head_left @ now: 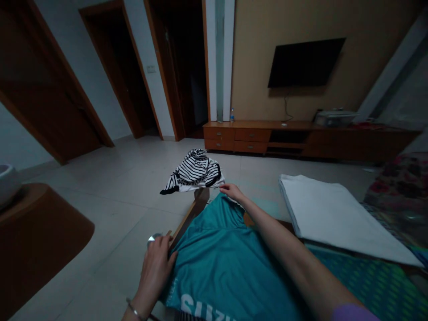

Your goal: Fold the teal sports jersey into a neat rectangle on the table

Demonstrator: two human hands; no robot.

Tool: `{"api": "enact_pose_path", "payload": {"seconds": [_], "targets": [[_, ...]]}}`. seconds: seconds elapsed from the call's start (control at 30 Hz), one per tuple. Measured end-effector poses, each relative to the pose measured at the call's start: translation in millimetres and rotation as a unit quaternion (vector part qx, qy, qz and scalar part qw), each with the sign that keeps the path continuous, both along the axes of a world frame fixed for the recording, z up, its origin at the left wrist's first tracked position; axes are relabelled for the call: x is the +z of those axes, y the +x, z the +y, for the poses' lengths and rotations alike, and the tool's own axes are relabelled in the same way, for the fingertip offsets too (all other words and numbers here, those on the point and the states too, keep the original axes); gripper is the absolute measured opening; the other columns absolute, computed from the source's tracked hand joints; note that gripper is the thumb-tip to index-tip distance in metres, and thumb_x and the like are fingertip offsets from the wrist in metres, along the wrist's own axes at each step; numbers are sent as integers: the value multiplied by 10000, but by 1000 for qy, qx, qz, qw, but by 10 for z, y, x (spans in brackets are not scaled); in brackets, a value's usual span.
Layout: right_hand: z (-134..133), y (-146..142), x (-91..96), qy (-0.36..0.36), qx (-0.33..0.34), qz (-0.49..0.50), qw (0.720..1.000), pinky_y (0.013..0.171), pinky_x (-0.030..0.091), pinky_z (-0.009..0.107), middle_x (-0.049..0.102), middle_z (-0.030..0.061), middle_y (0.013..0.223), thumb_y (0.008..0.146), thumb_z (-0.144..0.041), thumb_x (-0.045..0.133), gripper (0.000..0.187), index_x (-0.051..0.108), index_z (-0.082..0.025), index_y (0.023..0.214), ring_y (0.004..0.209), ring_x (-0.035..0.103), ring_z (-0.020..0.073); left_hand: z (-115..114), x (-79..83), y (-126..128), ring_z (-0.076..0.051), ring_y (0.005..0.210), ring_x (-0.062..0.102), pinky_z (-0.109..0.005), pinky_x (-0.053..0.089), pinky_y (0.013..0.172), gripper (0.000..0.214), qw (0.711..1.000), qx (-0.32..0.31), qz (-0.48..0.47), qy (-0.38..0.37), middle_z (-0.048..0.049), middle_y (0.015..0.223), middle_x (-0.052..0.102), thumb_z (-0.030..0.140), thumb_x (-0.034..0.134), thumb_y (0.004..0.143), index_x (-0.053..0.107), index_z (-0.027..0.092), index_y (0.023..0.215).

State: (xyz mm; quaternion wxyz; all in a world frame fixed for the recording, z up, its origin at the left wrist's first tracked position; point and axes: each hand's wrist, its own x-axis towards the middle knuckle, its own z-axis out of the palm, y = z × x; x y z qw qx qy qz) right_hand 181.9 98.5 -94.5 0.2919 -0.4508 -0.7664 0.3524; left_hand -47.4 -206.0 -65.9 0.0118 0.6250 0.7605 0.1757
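As the head view shows, a teal shirt [220, 254] with white lettering lies spread before the person, over a wooden surface [185, 219] whose left edge shows beside it. The left hand [156, 261] rests at the shirt's left edge, fingers half curled by the wood and thumb against the cloth; whether its grip has hold of any fabric I cannot tell. A bracelet [133, 309] circles that wrist. At the shirt's far end, the right hand [232, 191] has its grip nearly closed, fingertips pinching the cloth's edge. A black-and-white striped garment [195, 170] lies crumpled just beyond those fingertips. To the right is a folded white cloth [324, 209], with a green patterned cloth [364, 278] nearer the person. A television [306, 63] hangs above a long wooden cabinet [252, 136] at the far wall.
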Motion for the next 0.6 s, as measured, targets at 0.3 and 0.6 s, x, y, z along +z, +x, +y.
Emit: {"api": "enact_pose_path", "payload": {"seconds": [0.3,0.6], "targets": [[-389,1043,133,-50,31,-134,989,570,369,214,683,37,689,571,-77,694,194,727,-133,753,597,562,136,705,331,943,-209,930,550,-316,420,811,210,970,-229,36,-78,-88,983,586,169,415,859,605,181,946],[-626,1158,86,-63,59,-121,989,573,380,166,689,17,786,707,-210,660,204,700,-111,881,672,578,104,1199,-120,1452,-176,854,560,-259,408,728,153,973,-224,39,-39,-67,924,572,219,390,905,532,177,865]]}}
